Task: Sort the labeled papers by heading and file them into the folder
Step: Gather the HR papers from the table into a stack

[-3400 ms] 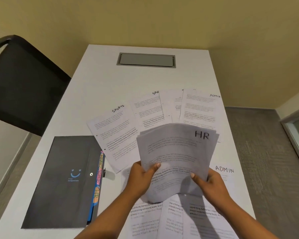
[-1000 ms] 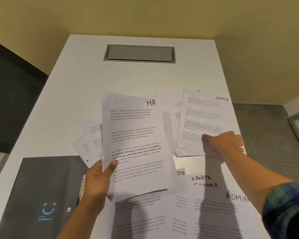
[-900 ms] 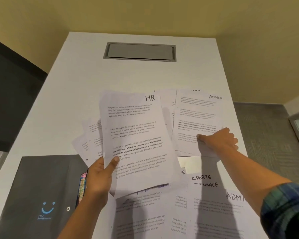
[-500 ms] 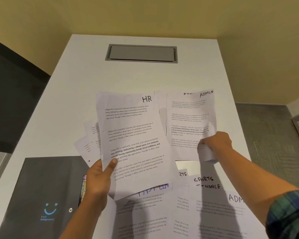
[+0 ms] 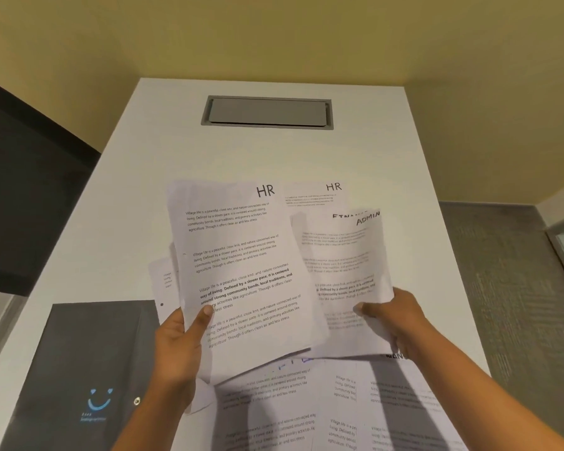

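Observation:
My left hand (image 5: 183, 346) grips a stack of white sheets headed HR (image 5: 241, 271), lifted above the table, thumb on top. My right hand (image 5: 394, 317) pinches the lower edge of a sheet headed ADMIN (image 5: 342, 275), raised off the table, with a FINANCE heading showing just behind its top. Another HR sheet (image 5: 319, 195) lies flat on the white table (image 5: 274, 157) behind it. More printed sheets (image 5: 306, 405) lie spread under my forearms. The dark grey folder (image 5: 79, 369) with a blue smile mark lies shut at the lower left.
A grey cable hatch (image 5: 267, 112) is set into the far end of the table. A dark chair back (image 5: 23, 203) stands off the table's left side. A yellow wall rises behind; grey carpet (image 5: 508, 288) lies to the right.
My right hand took hold of the ADMIN sheet, lifted it and drew it toward me, uncovering an HR sheet on the table. My left hand kept the HR stack raised.

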